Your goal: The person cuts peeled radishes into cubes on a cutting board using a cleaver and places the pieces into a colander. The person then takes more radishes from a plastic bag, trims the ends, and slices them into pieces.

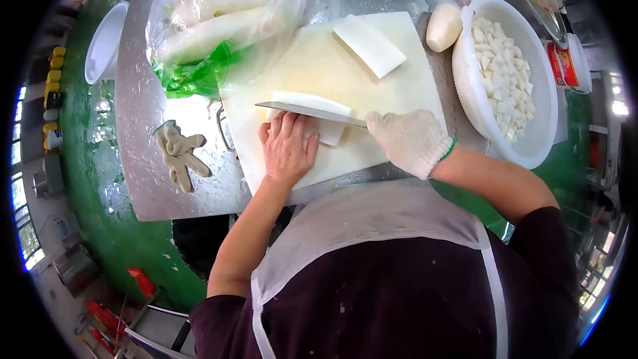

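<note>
On the white cutting board [412,86] lies a cut piece of white radish [330,134]. My bare left hand [288,149] rests on its left end, fingers bent and pressing it down. My right hand [410,141], in a white knit glove, is wrapped round the handle of a knife [319,113]. The blade points left and lies along the radish, just beyond my left fingertips. Another flat-sided radish piece [370,45] lies apart, farther up the board.
Whole radishes fill a clear plastic bag [232,16] at the upper left. A used glove [179,154] lies on the metal table [149,193]. To the right are a peeled radish [444,27] and a white basket [546,103] of diced pieces [498,73].
</note>
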`<move>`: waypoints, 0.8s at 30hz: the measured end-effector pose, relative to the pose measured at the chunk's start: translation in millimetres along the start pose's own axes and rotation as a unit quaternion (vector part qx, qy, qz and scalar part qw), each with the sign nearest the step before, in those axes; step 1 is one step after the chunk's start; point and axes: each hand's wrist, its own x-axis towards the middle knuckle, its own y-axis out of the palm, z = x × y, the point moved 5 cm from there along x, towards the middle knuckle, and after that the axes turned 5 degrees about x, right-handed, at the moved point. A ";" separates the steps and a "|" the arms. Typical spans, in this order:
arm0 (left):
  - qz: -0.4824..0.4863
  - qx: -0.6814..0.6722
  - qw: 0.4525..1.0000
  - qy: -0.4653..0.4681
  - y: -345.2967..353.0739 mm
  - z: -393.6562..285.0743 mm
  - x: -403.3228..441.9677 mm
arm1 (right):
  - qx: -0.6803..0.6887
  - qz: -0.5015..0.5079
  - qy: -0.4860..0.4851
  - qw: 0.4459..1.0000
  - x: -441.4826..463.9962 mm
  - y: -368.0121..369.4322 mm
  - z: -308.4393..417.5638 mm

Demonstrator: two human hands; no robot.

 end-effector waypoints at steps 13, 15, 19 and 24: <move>-0.056 -0.068 0.996 0.027 -12.4 -4.4 -6.4 | 0.110 -0.062 0.011 0.992 30.2 16.4 -18.5; -0.065 -0.070 0.995 0.027 -11.4 -5.4 -11.3 | 0.096 -0.034 0.021 0.995 15.0 11.8 -12.3; -0.075 -0.069 0.995 0.017 -7.0 -2.9 -12.0 | 0.058 0.011 0.010 0.998 -3.3 -6.6 5.3; -0.089 -0.074 0.993 0.020 -8.5 -2.0 -10.9 | 0.080 0.054 0.020 0.995 1.1 0.9 8.4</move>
